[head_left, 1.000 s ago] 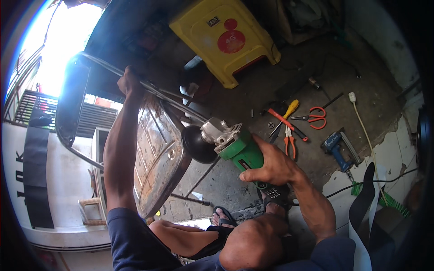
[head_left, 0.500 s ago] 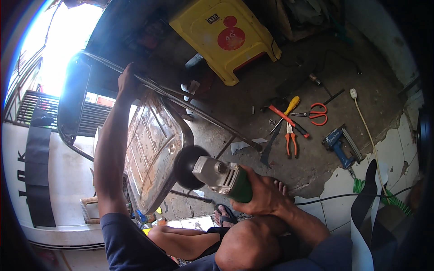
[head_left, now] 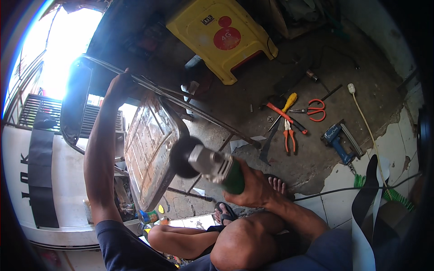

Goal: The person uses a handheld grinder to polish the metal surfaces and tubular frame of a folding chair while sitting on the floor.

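Observation:
My left hand (head_left: 120, 85) grips the tubular metal frame (head_left: 199, 112) of a folding chair, held up at the left. Its scuffed, rust-stained seat (head_left: 147, 147) faces me, and the backrest (head_left: 73, 101) stands beyond my forearm. Wrapped round the green body of an angle grinder (head_left: 214, 165), my right hand (head_left: 248, 187) holds it low at the centre. The grinder's dark round disc (head_left: 184, 158) is at the seat's edge; whether it touches cannot be told.
A yellow plastic stool (head_left: 203, 36) is at the back. On the floor lie orange scissors (head_left: 316, 108), pliers (head_left: 289, 140), a screwdriver (head_left: 290, 101), a hammer (head_left: 291, 119) and a blue staple gun (head_left: 337, 147) with a coiled green hose. A black cable runs right. My knees are below.
The grinder dropped lower and shifted left over the last second, rising slightly since half a second ago. My left forearm has moved left; that hand still grips the frame.

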A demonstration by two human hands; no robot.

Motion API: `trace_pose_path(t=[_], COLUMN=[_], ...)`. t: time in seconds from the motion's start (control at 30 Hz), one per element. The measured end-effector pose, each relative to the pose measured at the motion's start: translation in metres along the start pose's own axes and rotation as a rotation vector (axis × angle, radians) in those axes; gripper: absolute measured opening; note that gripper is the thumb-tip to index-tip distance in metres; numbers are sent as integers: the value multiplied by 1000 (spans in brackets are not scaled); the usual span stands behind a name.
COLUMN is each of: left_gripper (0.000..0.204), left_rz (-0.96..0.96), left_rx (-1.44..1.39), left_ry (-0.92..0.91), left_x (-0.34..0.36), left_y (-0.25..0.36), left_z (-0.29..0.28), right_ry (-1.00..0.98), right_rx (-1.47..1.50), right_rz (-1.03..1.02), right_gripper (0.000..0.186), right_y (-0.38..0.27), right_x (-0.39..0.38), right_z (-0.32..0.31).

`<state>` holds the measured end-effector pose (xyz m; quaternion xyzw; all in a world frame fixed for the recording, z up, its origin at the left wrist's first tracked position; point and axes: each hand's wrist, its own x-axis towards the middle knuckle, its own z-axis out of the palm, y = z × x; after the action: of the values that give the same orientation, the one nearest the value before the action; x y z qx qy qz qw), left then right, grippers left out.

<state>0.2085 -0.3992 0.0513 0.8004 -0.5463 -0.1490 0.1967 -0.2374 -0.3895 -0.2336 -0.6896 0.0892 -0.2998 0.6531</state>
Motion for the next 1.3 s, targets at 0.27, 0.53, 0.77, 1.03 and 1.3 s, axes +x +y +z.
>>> trace_pose_path(t=[0.27,0.53,0.77,1.03,1.3], left_gripper=[18,21,32,47,44], left_rz=[20,-77,-305,-282,-537], left_rx=[-235,-463,-359,-157,-125], left_ry=[-15,-1,11,323,632], left_x=[10,5,-16,-92,-219], left_y=[-17,-32,1,5,-24], left_z=[-1,-21,-24,-39,-29], right_ry=[25,-10,-175,-369,-498], right_rx=[64,87,-188,-412,-636], right_rz=[144,38,112,97,-17], right_gripper=[82,91,85,69,62], right_y=[19,6,-25,-104,-128], right_x=[-3,63,113,144,160], right_z=[1,-45,-79,-105,-111])
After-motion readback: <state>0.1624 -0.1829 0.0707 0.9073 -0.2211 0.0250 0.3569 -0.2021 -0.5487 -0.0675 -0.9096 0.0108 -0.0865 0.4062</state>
